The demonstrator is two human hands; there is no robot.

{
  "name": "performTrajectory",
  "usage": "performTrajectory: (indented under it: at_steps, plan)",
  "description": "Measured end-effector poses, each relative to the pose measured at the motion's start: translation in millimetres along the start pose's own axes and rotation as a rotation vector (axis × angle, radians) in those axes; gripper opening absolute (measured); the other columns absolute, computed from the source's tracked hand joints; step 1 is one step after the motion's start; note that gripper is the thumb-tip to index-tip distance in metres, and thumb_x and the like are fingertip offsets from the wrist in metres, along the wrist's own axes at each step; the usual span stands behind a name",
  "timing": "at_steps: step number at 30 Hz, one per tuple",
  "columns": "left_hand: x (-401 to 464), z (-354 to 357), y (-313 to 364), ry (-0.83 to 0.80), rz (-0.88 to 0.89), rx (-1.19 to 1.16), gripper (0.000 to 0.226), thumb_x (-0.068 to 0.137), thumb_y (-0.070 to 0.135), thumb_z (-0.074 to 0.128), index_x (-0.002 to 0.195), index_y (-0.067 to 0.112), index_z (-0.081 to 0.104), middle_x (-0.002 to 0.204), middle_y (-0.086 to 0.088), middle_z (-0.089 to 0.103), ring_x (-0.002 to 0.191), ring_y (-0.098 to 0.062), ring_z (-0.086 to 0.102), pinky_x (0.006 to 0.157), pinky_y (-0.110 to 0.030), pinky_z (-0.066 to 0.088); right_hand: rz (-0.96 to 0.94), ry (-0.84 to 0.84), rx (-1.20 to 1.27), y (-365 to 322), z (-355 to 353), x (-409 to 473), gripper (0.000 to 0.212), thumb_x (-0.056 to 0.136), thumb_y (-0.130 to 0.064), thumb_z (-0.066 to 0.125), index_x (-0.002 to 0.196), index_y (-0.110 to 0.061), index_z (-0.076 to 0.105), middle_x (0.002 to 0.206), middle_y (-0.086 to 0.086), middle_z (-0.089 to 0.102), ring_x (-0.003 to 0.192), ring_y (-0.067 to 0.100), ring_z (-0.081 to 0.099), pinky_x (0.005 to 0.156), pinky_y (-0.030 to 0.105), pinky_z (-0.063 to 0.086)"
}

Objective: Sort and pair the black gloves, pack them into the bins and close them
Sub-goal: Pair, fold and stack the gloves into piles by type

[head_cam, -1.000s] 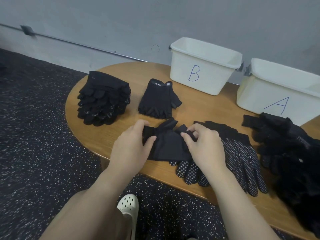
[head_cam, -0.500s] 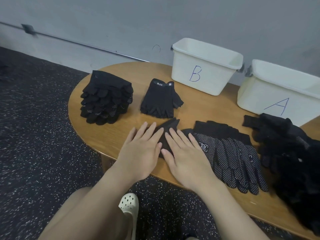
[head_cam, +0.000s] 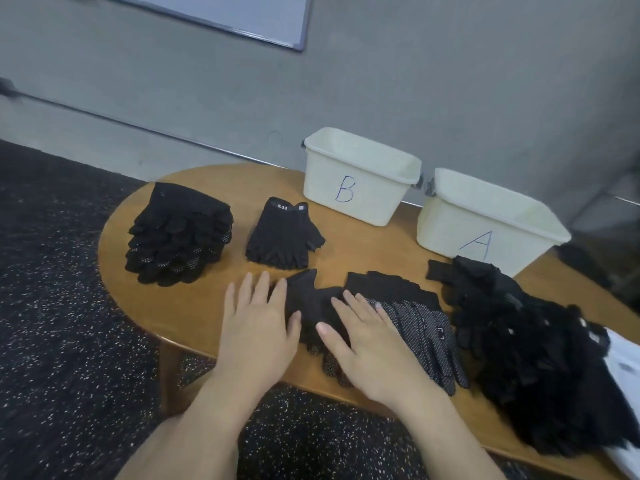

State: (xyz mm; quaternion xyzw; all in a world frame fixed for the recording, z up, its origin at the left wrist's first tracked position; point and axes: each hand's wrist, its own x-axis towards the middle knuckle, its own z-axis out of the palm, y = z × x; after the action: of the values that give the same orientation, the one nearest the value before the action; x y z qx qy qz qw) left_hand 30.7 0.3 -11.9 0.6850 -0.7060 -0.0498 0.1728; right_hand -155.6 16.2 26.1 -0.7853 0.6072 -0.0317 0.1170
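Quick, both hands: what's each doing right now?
Left hand: open, fingers flat, pressing the black glove.
Right hand: open, flat on the same glove.

head view, looking down, table near

Oval wooden table on dark speckled flooring, against a grey wall. At 11 o'clock on that wall, corner of a framed whiteboard; at 4 o'clock, a white sheet at the table's edge.
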Motion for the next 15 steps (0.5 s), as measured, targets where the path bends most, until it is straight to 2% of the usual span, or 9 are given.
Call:
performTrajectory:
  at_steps: [2,4,6,8,10,12,15]
  plan:
    - [1,-2,13,0.057,0.020,-0.030,0.061,0.104,0.052,0.041,0.157,0.022,0.042,0.165,-0.009,0.036,0.156,-0.030,0.022,0.129,-0.051,0.009,0.010,0.017,-0.059,9,-22,-9,0.079,0.097,-0.074,0.009,0.164,-0.033,0.019,0.173,-0.007,0.007,0.158,0.009,-0.002,0.125,0.032,-0.010]
    - [2,1,25,0.061,0.068,-0.081,0.059,0.104,0.051,0.041,0.155,0.022,0.046,0.165,-0.008,0.038,0.156,-0.028,0.024,0.129,-0.049,0.008,0.018,0.055,-0.117,20,-50,-20,0.075,0.100,-0.072,0.013,0.162,-0.032,0.027,0.171,-0.005,0.016,0.158,0.013,0.008,0.126,0.035,-0.005]
    - [2,5,40,0.051,0.123,-0.126,0.057,0.105,0.050,0.041,0.154,0.022,0.047,0.165,-0.006,0.037,0.156,-0.026,0.023,0.129,-0.046,0.005,0.021,0.106,-0.151,33,-83,-30,0.070,0.102,-0.068,0.021,0.156,-0.029,0.040,0.165,-0.001,0.035,0.153,0.018,0.025,0.127,0.039,0.007]
    - [2,8,55,0.049,0.185,-0.187,0.055,0.105,0.049,0.042,0.152,0.022,0.050,0.164,-0.006,0.038,0.156,-0.024,0.025,0.129,-0.043,0.004,0.034,0.145,-0.167,47,-114,-37,0.062,0.102,-0.063,0.030,0.144,-0.025,0.054,0.145,0.000,0.058,0.136,0.021,0.049,0.119,0.040,0.028]
    - [1,14,68,0.040,0.258,-0.237,0.053,0.105,0.048,0.042,0.152,0.023,0.050,0.164,-0.004,0.038,0.155,-0.021,0.027,0.130,-0.041,0.005,0.082,0.155,-0.107,63,-141,-38,0.054,0.101,-0.058,0.038,0.132,-0.022,0.063,0.126,-0.001,0.067,0.114,0.020,0.062,0.104,0.037,0.044]
    - [-1,21,80,0.013,0.327,-0.259,0.053,0.106,0.049,0.040,0.152,0.026,0.048,0.165,-0.002,0.036,0.154,-0.019,0.026,0.130,-0.038,0.004,0.137,0.157,-0.089,85,-160,-36,0.041,0.103,-0.049,0.048,0.125,-0.022,0.067,0.123,-0.002,0.069,0.109,0.019,0.064,0.100,0.036,0.047]
    - [-1,30,95,-0.026,0.388,-0.280,0.054,0.106,0.051,0.038,0.154,0.027,0.045,0.167,-0.001,0.033,0.155,-0.018,0.023,0.130,-0.037,0.003,0.211,0.129,-0.116,124,-178,-28,0.027,0.103,-0.038,0.055,0.117,-0.022,0.071,0.123,-0.003,0.071,0.115,0.018,0.062,0.103,0.036,0.046]
